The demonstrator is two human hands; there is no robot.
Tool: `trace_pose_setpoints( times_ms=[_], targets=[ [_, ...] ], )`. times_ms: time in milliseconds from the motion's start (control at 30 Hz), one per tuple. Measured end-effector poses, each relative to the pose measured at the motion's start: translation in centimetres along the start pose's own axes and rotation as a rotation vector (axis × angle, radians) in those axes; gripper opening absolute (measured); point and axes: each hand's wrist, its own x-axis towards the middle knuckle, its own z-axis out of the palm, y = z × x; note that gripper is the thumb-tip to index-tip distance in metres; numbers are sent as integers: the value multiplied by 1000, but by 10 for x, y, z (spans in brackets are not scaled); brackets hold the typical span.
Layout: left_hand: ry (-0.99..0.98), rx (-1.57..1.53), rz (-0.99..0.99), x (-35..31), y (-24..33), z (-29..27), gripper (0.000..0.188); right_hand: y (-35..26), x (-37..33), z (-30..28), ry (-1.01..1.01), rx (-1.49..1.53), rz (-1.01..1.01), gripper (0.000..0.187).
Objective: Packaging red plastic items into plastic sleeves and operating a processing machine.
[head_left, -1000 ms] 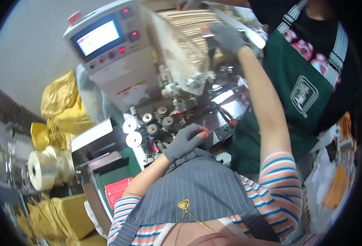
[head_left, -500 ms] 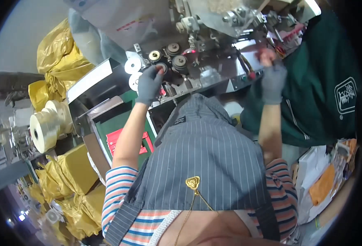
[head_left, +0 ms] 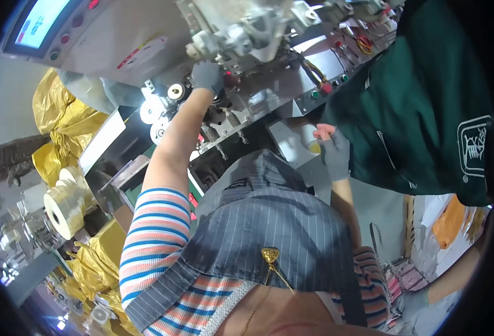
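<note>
L hand (head_left: 206, 77) at rollers (head_left: 176, 91) on metal bench (head_left: 283, 84); fingertips hidden, grip can't be told. R hand (head_left: 335, 154) by green apron (head_left: 409, 112), fingers bent, hold unclear. Screen (head_left: 40, 22) cut off, upper L; yellow bags (head_left: 62, 109) below.

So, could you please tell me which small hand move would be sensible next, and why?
Perhaps raise the right hand toward the rollers: the left hand is up beside them with its fingertips hidden, while the right is low near the green apron, well apart from them, with nothing visibly in it.
</note>
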Motion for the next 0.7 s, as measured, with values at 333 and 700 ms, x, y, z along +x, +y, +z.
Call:
trace_pose_setpoints(
  times_ms=[333,700],
  targets=[
    [-75,-193,-78,3,-6,-6,20,129,138,25,82,-385,98,60],
    [-338,-984,-136,-10,-61,15,15,168,308,17,60,-1552,466,53]
  ],
)
